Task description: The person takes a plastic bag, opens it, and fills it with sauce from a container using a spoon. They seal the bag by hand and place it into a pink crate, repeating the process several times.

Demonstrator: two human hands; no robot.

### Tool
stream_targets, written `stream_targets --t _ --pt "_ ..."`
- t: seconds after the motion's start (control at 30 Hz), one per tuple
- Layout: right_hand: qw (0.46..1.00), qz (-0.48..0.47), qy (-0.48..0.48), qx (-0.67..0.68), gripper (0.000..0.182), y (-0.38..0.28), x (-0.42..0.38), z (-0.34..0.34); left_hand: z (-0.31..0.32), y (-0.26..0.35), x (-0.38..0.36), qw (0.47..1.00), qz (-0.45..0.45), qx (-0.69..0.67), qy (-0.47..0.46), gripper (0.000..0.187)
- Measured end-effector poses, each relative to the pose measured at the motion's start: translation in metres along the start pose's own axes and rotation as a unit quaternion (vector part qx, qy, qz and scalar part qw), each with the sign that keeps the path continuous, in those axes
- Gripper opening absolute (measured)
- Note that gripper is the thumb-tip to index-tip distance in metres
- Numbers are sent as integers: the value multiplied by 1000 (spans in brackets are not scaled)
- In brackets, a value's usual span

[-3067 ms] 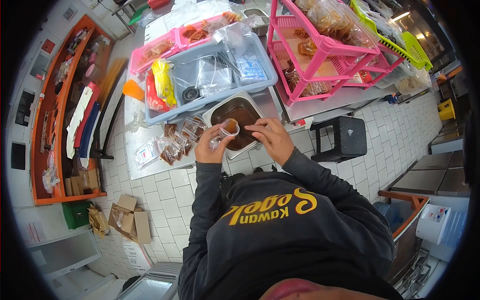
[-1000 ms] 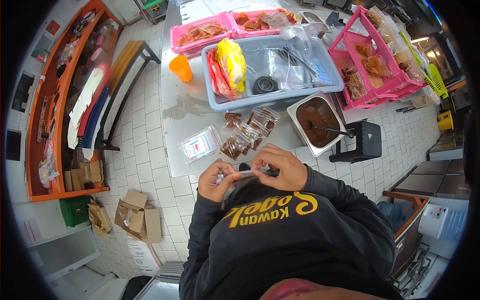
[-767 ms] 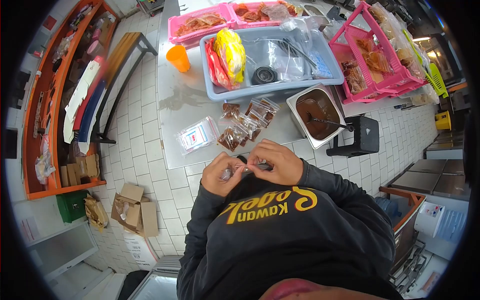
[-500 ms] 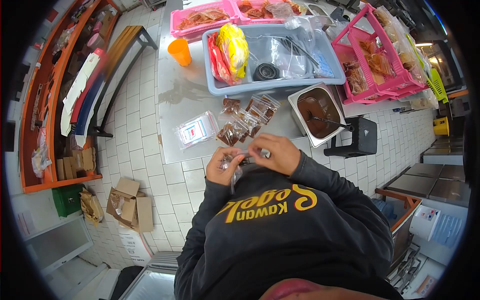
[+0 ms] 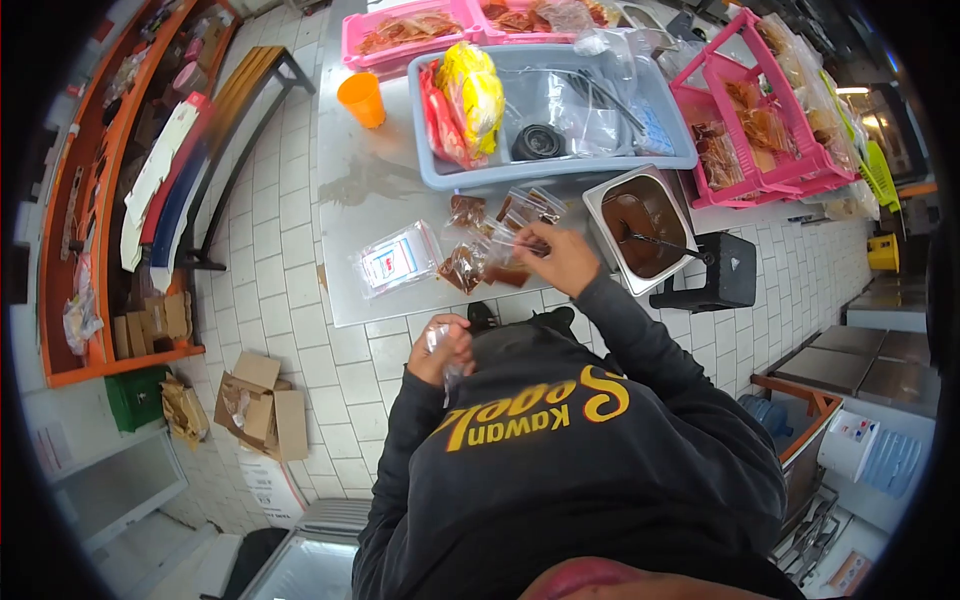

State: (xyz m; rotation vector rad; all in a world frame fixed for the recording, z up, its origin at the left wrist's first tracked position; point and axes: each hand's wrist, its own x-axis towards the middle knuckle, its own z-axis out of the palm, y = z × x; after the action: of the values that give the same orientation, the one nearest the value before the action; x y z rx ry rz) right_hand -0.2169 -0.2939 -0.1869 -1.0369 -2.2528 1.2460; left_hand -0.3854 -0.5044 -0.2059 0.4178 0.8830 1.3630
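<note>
My left hand (image 5: 441, 350) is closed around crumpled clear plastic (image 5: 452, 384), seemingly small bags, just off the table's front edge. Above the table, my right hand (image 5: 562, 260) pinches the top of a small zip bag of brown sauce (image 5: 508, 273), slightly blurred. It hangs beside a cluster of similar filled sauce bags (image 5: 463, 266), partly hidden by my fingers. Left of these lies a stack of flat clear zip bags (image 5: 395, 262) with a printed label. A metal container of brown sauce (image 5: 640, 228) stands to the right, a dark-handled utensil (image 5: 660, 241) resting in it.
Behind the bags, a grey-blue tub (image 5: 560, 178) holds yellow and red packages and a black coil. An orange cup (image 5: 361, 101) stands left of it. Pink baskets (image 5: 775, 183) of packed food are at right and back. A black stool (image 5: 722, 272) stands beside the table (image 5: 345, 220).
My hands have moved apart. The right one has gone forward to the cluster with a filled sauce bag; the left has dropped slightly toward my body, keeping the clear plastic.
</note>
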Motion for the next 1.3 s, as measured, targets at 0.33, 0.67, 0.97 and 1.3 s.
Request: stream_targets --t 0.33,0.67,0.97,1.3 --pt "986 -15 96 -134 11 63 31 50 -40 26 128 702 219 673 83 39" --pt "991 -67 72 -89 10 11 -9 3 -30 53 166 684 296 660 95 6" --pt "968 -159 76 -176 11 -28 -28 -17 34 63 131 758 255 595 -83 13" --pt "997 -62 26 -43 18 -8 -45 9 -40 10 174 718 56 692 59 43"
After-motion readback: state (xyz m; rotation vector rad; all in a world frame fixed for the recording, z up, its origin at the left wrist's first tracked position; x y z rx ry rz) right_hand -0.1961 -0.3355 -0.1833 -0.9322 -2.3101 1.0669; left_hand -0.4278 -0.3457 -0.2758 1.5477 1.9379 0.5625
